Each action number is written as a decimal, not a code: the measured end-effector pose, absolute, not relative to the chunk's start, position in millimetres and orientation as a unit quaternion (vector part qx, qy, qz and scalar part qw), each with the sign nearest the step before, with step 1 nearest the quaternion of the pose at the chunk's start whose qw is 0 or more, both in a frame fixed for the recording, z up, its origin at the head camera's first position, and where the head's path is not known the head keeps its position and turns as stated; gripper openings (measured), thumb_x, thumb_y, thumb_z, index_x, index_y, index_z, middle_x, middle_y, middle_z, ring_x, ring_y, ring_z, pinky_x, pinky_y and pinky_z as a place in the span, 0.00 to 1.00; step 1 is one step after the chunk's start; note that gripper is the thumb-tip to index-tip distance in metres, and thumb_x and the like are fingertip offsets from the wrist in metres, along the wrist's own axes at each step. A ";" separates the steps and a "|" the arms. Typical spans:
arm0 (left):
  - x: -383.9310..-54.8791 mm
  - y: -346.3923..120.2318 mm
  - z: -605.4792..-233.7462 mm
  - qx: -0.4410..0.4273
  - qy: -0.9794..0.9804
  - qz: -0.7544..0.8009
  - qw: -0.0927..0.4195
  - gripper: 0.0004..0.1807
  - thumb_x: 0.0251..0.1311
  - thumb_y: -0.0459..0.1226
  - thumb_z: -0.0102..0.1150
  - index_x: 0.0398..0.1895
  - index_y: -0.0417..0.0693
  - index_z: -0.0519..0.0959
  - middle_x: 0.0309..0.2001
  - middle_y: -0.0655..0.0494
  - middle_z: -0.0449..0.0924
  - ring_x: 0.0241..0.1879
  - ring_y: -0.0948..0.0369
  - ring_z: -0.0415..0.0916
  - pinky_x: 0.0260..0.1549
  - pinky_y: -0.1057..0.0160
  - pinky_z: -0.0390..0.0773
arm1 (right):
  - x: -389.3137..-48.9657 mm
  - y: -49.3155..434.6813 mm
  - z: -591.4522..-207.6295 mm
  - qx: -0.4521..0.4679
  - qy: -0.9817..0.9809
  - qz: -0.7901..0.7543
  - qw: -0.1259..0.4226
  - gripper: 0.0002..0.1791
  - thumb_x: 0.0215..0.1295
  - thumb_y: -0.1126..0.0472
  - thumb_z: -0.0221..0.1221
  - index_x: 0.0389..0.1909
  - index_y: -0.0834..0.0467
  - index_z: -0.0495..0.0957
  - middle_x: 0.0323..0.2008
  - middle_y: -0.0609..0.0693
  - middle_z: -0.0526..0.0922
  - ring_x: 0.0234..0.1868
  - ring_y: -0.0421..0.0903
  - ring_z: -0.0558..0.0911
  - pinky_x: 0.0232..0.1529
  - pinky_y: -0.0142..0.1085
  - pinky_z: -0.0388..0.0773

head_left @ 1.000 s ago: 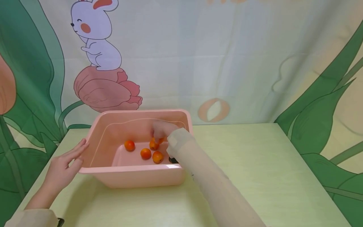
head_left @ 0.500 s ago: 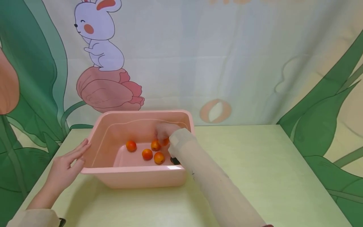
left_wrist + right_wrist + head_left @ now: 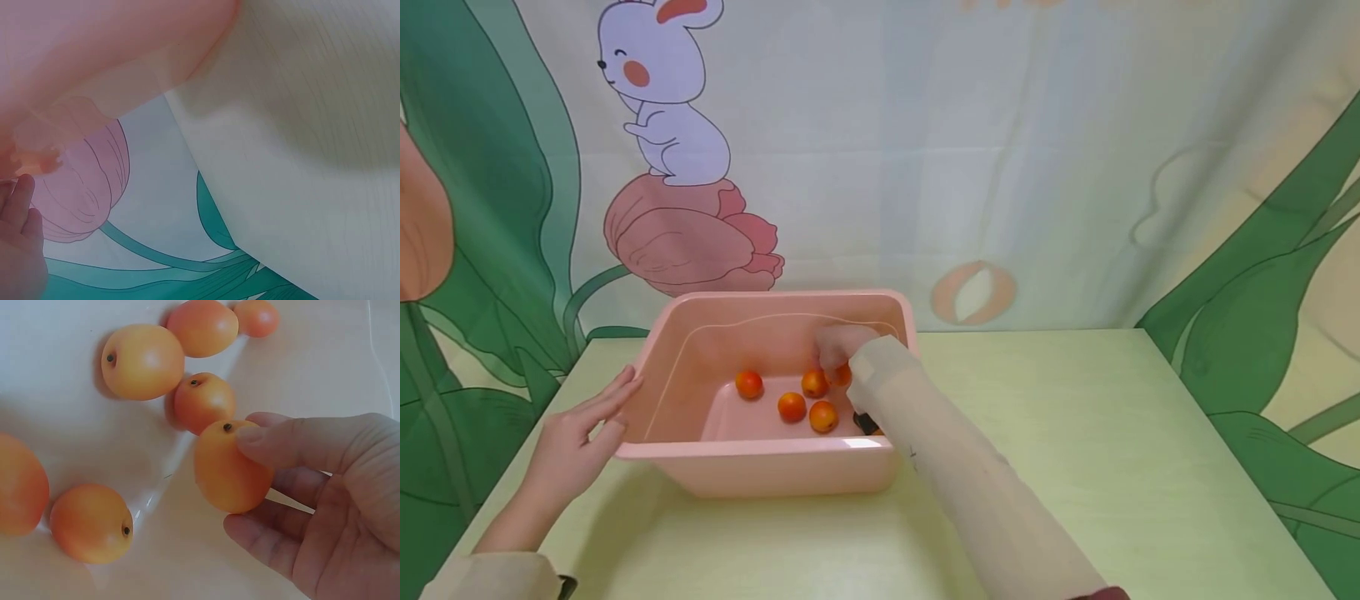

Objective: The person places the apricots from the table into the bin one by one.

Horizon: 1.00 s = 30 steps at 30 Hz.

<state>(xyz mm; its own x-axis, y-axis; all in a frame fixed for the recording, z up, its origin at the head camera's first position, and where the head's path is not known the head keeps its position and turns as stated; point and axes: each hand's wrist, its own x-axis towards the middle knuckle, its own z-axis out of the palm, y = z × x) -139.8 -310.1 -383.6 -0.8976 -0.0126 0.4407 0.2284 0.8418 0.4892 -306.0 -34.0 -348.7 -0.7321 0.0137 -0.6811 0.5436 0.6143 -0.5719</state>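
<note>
Inside a pink plastic bin [image 3: 760,471], my right hand [image 3: 844,342] pinches an apricot-like orange fruit [image 3: 231,472] between thumb and fingers. Its stem dimple faces up in the right wrist view. Just beside it lies another apricot [image 3: 205,403], and several more rest apart on the bin floor, among them one apricot [image 3: 748,384] toward the left end. My left hand [image 3: 567,446] rests with fairly straight fingers against the bin's left rim, fingertips touching it. In the left wrist view only part of that hand [image 3: 22,244] shows at the lower left.
The bin stands on a pale green table [image 3: 1060,433]. Behind it hangs a printed cloth [image 3: 1060,192] with a rabbit and plants. A small black object [image 3: 866,423] is partly hidden beneath the right sleeve [image 3: 955,467], near the bin's front right corner.
My right hand has shifted slightly to the right with the pinched apricot, a little away from the apricot beside it. The left hand stays at the rim; the head view has shifted slightly.
</note>
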 end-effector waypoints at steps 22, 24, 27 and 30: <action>-136.5 -308.0 -383.0 -0.060 -0.930 -0.286 0.225 0.22 0.59 0.34 0.45 0.58 0.55 0.69 0.59 0.79 0.59 0.49 0.93 0.51 0.39 0.92 0.53 | -298.1 -35.1 -338.8 0.138 0.850 -0.376 0.341 0.09 0.40 0.62 0.58 0.27 0.51 0.76 0.42 0.50 0.70 0.45 0.51 0.71 0.22 0.45 0.70; -136.4 -307.7 -382.5 -0.060 -0.930 -0.286 0.225 0.22 0.59 0.34 0.45 0.58 0.55 0.69 0.59 0.79 0.59 0.49 0.93 0.51 0.39 0.92 0.53 | -302.4 -35.4 -343.9 0.138 0.847 -0.382 0.342 0.09 0.39 0.62 0.59 0.26 0.51 0.76 0.41 0.49 0.71 0.45 0.51 0.71 0.23 0.44 0.70; -135.8 -307.5 -381.6 -0.061 -0.929 -0.288 0.224 0.22 0.59 0.34 0.45 0.58 0.55 0.69 0.59 0.79 0.59 0.49 0.93 0.51 0.39 0.92 0.54 | -301.8 -34.2 -345.4 0.137 0.846 -0.385 0.341 0.10 0.37 0.62 0.60 0.26 0.50 0.77 0.40 0.49 0.71 0.43 0.51 0.72 0.23 0.43 0.70; -135.5 -307.7 -381.6 -0.063 -0.928 -0.290 0.225 0.22 0.59 0.33 0.45 0.58 0.54 0.69 0.59 0.78 0.59 0.50 0.93 0.51 0.39 0.92 0.54 | -296.7 -32.5 -343.3 0.123 0.850 -0.374 0.351 0.09 0.38 0.64 0.57 0.25 0.50 0.78 0.41 0.50 0.72 0.39 0.51 0.71 0.21 0.41 0.67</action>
